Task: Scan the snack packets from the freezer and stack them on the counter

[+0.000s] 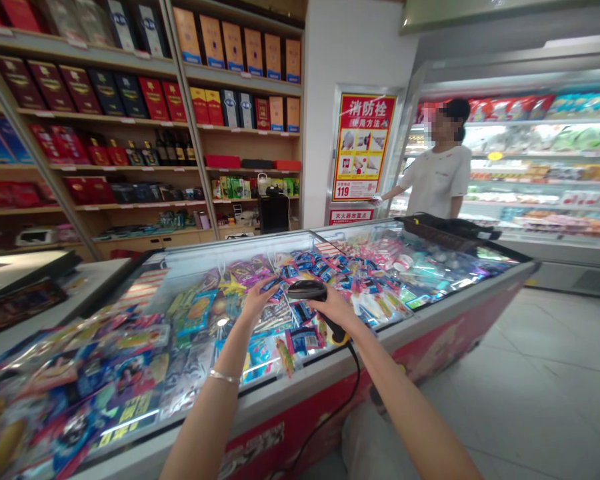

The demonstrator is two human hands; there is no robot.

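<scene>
right hand (336, 309): grasping black pistol-shaped plastic scanner (306, 290), likely for aiming | left hand (256, 299): near its head, grip: cannot tell

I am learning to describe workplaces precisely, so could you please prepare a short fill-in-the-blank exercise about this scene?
The right hand holds a black ____ with a cord.
A silvery bracelet circles the ____ wrist.
The red poster shows the three-digit number ____.
The person standing farther back wears a ____ T-shirt.

Missing words: scanner; left; 119; white.
</scene>
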